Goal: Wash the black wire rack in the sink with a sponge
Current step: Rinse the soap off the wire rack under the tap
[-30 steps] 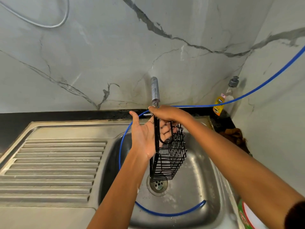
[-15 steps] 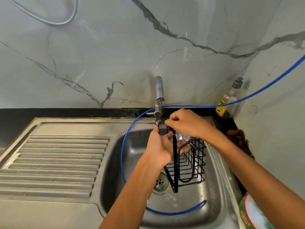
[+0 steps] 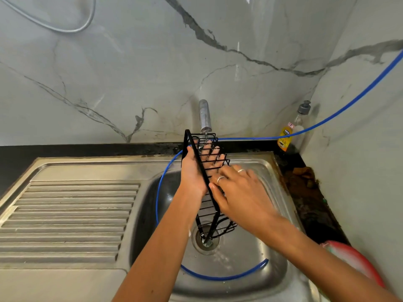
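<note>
The black wire rack (image 3: 214,223) hangs tilted over the steel sink (image 3: 250,247), its top end under the tap (image 3: 205,115) and its bottom end over the drain. A thin stream of water falls on its top. My left hand (image 3: 193,173) lies against the rack from the left, and its straight fingers show through the wires. My right hand (image 3: 239,188) grips the rack's middle from the right, thumb on the frame bar and fingers curled over the wires. No sponge is visible.
A blue hose (image 3: 218,277) loops through the basin and runs off to the right wall. A soap bottle (image 3: 285,136) stands in the back right corner, with a brown rag (image 3: 301,177) nearby. The ribbed drainboard (image 3: 65,214) is on the left, a red-rimmed item (image 3: 357,258) at the right.
The rack has been turned and lifted so its top end is under the tap. My right hand slid down from the top edge to the rack's middle; my left moved up along it.
</note>
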Tool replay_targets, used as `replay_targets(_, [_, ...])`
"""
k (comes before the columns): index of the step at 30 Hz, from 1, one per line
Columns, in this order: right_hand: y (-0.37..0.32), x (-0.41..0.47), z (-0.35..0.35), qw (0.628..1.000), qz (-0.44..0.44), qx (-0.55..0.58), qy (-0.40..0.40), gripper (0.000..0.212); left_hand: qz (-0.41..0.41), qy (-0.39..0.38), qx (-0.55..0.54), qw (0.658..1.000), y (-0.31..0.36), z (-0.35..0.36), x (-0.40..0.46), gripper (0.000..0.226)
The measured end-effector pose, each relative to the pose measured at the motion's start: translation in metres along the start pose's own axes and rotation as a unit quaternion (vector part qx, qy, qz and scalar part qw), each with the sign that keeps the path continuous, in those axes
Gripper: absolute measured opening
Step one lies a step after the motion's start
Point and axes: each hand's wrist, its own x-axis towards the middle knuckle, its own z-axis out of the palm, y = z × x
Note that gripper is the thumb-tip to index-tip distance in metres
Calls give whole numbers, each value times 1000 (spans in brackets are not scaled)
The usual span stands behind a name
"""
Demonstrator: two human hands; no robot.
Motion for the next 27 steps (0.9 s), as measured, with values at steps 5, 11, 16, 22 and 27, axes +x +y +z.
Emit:
replay_targets(5, [-13,-5,16,990,59,116,-63,58,-11,-18,32,999,4,-9,3,69])
replay_targets(11, [-1,62,46,977,88,151,-126,51,14,-42,-14,999,-12,-6,0,52])
replay_targets(16, [15,127,64,980,106,149,-75,48,8,-53,-34,998,-9,-12,9,63])
replay_targets(22, [16,168,60,949,238,200,-48,54,27,-50,43,997,-10,-23,18,62])
replay_targets(27, [13,169,66,960,224,166,-19,62,16,-26,16,999,-5,-19,13,61])
